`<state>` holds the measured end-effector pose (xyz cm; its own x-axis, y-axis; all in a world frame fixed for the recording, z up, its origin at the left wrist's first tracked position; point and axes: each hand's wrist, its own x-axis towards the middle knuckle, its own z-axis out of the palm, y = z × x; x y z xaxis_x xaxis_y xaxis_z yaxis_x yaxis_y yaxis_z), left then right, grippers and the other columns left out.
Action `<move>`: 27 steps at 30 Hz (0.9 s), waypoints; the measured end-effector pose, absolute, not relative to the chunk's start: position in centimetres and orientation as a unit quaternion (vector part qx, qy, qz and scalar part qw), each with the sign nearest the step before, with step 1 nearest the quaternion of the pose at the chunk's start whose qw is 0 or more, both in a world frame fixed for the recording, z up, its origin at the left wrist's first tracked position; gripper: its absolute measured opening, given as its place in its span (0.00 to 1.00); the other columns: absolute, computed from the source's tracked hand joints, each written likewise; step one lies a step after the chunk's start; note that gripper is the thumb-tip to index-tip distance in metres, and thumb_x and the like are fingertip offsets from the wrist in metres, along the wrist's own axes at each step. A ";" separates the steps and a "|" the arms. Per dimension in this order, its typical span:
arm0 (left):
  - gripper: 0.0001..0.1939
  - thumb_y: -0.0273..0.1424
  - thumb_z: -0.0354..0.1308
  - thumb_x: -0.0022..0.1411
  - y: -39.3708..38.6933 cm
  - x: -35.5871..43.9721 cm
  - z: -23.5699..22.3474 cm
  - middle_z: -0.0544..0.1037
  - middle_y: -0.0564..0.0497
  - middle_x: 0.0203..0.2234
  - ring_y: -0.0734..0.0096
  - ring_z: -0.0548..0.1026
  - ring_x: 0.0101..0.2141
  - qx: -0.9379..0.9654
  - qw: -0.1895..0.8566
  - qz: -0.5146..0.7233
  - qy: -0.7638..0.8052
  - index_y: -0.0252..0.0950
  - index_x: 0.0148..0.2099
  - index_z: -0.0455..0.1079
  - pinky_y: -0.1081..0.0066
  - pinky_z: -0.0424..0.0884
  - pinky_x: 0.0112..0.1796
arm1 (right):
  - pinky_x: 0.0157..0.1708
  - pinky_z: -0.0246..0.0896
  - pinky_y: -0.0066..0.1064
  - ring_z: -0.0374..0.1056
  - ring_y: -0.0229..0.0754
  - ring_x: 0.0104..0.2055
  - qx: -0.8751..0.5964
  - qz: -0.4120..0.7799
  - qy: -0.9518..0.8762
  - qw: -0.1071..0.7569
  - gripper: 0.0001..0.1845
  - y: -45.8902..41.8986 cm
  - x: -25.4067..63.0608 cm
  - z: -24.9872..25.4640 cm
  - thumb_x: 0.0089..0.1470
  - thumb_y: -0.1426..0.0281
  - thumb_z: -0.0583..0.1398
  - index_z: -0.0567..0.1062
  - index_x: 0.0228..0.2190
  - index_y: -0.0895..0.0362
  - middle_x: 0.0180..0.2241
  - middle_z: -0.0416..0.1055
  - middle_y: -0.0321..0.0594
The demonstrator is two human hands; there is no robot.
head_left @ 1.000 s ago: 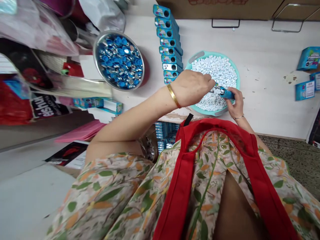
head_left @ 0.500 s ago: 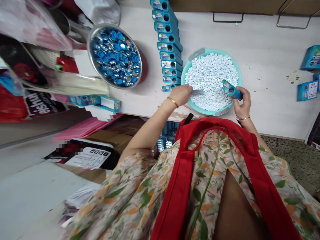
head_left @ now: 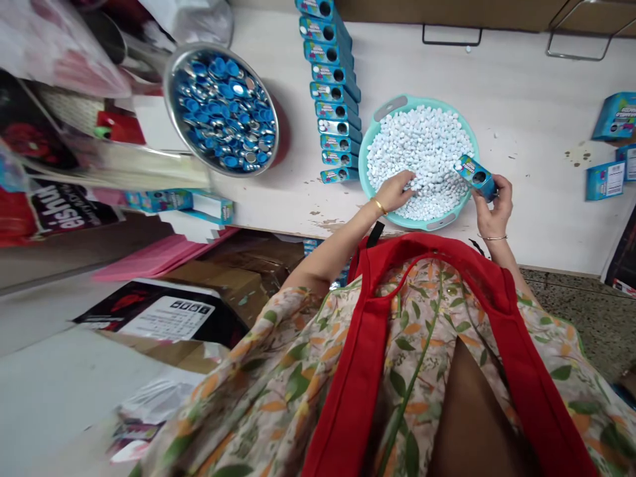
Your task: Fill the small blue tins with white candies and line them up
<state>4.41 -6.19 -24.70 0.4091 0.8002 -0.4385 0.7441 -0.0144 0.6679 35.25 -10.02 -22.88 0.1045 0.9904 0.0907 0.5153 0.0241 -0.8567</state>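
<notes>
A teal basin (head_left: 366,142) heaped with small white pellets (head_left: 422,142) stands on the white table (head_left: 527,99) in front of me. My left hand (head_left: 395,192), a gold bangle at its wrist, reaches into the near left side of the pellets; its fingers are pressed together and bent down among them, and what they hold is hidden. My right hand (head_left: 491,205) is at the basin's right rim, closed around a small blue box (head_left: 476,176) with a round hole in its face, tilted over the pellets.
A row of several like blue boxes (head_left: 330,86) runs along the table left of the basin. A steel bowl (head_left: 221,109) of blue caps sits further left. Two loose blue boxes (head_left: 616,116) lie far right. Pink sheets (head_left: 163,255) and a cardboard carton (head_left: 233,278) are below the table edge.
My left hand left the blue box, drew back to the basin's near left with a silvery object, then pushed into the pellets. My right hand shifted the box rightward to the rim.
</notes>
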 end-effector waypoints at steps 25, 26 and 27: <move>0.19 0.28 0.49 0.75 -3.5 3.1 -4.1 0.78 0.43 0.42 0.48 0.80 0.52 0.862 0.274 -0.039 0.424 0.36 0.63 0.70 0.54 0.73 0.53 | 0.69 0.70 0.64 0.74 0.59 0.65 -0.534 0.342 -0.694 0.341 0.24 -10.0 30.1 -24.3 0.66 0.53 0.59 0.74 0.59 0.46 0.60 0.80 0.48; 0.19 0.29 0.49 0.75 -3.6 2.9 -4.0 0.78 0.43 0.43 0.48 0.80 0.52 0.861 0.274 -0.041 0.427 0.37 0.63 0.70 0.54 0.73 0.54 | 0.69 0.70 0.64 0.74 0.59 0.65 -0.535 0.345 -0.692 0.340 0.24 -10.1 30.1 -24.3 0.66 0.53 0.59 0.74 0.59 0.46 0.59 0.80 0.48; 0.19 0.29 0.49 0.76 -3.7 2.5 -3.8 0.78 0.43 0.43 0.48 0.80 0.52 0.860 0.273 -0.043 0.430 0.37 0.63 0.71 0.53 0.73 0.54 | 0.69 0.70 0.64 0.74 0.59 0.64 -0.537 0.348 -0.690 0.339 0.24 -10.1 30.1 -24.3 0.65 0.53 0.60 0.74 0.59 0.46 0.59 0.80 0.48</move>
